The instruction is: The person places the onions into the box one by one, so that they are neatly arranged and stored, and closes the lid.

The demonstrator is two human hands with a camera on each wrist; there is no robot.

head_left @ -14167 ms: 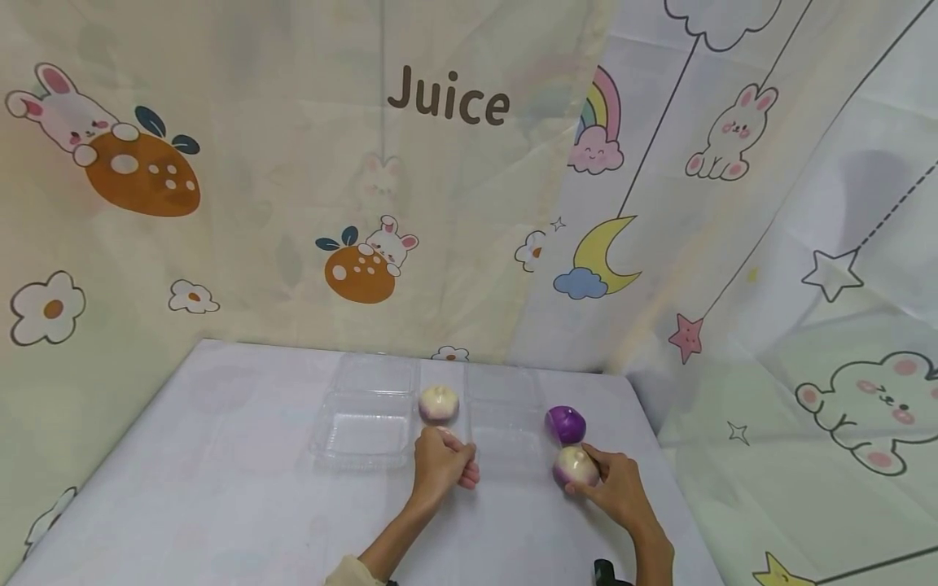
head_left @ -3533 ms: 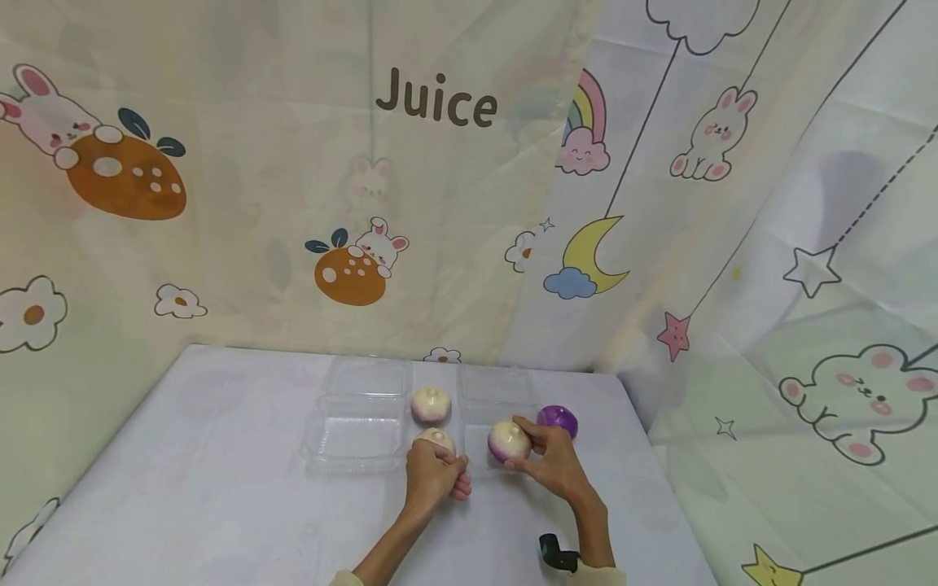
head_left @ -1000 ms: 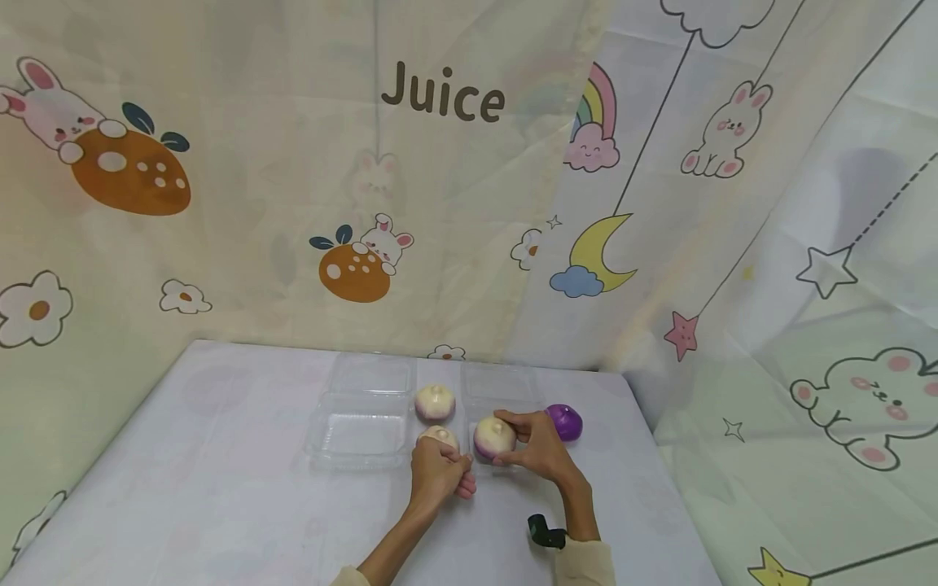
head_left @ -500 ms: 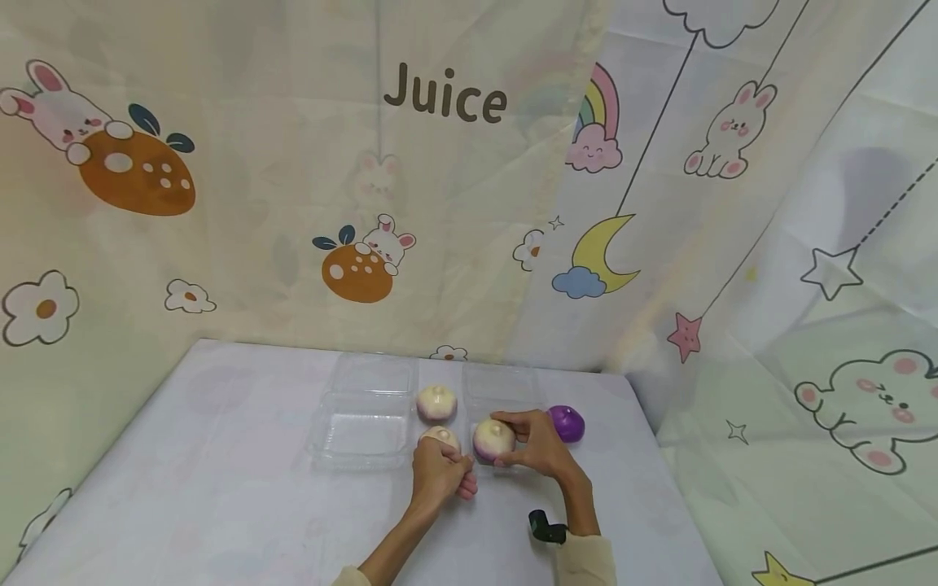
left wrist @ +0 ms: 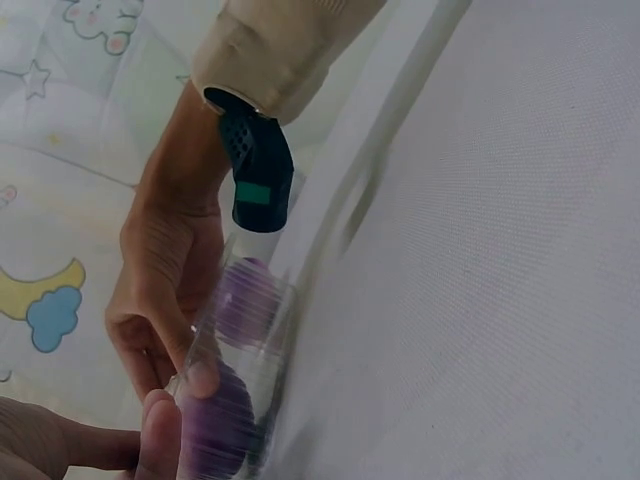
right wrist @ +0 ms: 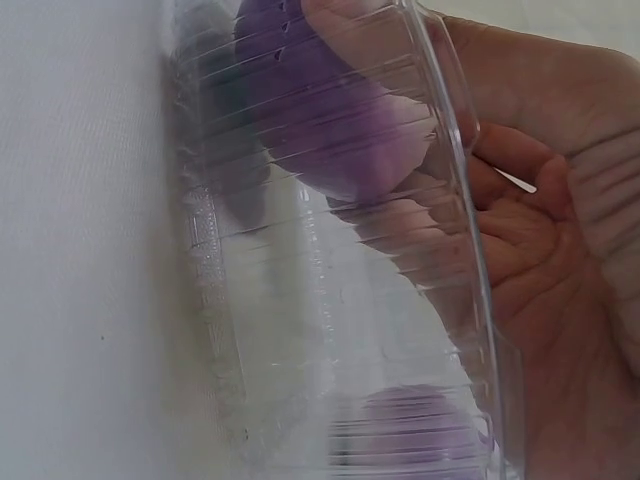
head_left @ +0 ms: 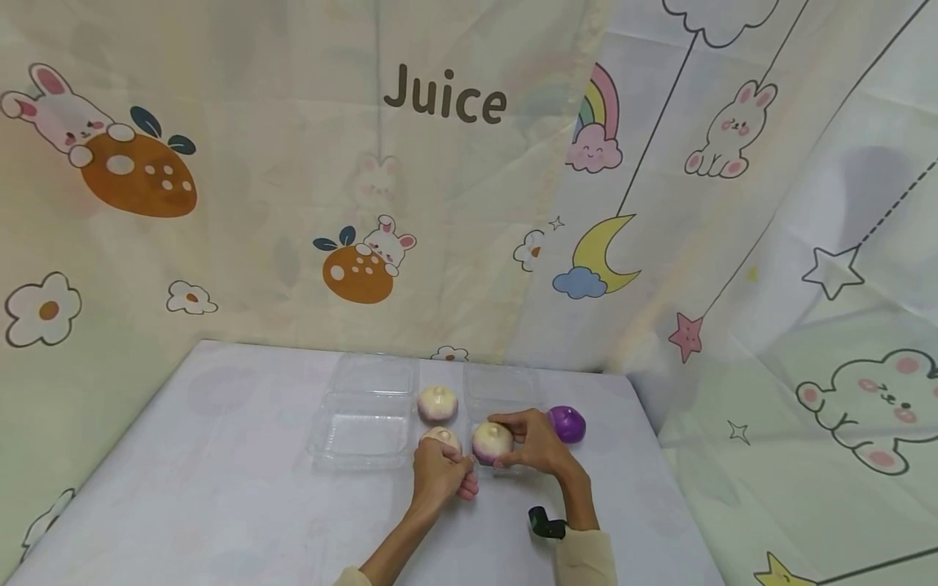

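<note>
My right hand (head_left: 542,443) pinches a cream-topped, purple-bottomed turnip (head_left: 493,442), seen through the ribbed clear wall of the right-hand plastic box (right wrist: 330,270) in the right wrist view. With thumb and finger my left hand (head_left: 438,476) pinches the near left rim of this box; in the left wrist view the fingertips (left wrist: 160,435) meet its edge. Just beyond the left hand is a second turnip (head_left: 442,437), partly hidden by it. A third turnip (head_left: 437,403) sits behind that. To the right of the box lies a round purple onion-like vegetable (head_left: 567,424).
Another clear plastic box (head_left: 362,431) stands open at the left, its lid (head_left: 375,376) laid back. A white cloth covers the table (head_left: 256,488). Patterned curtains (head_left: 454,203) rise behind and at the sides. A dark camera mount (head_left: 545,523) sits at the right wrist.
The right hand has brought the turnip leftward from beside the purple vegetable to the right-hand box. Over the last second it has lowered slightly. The left hand stays put.
</note>
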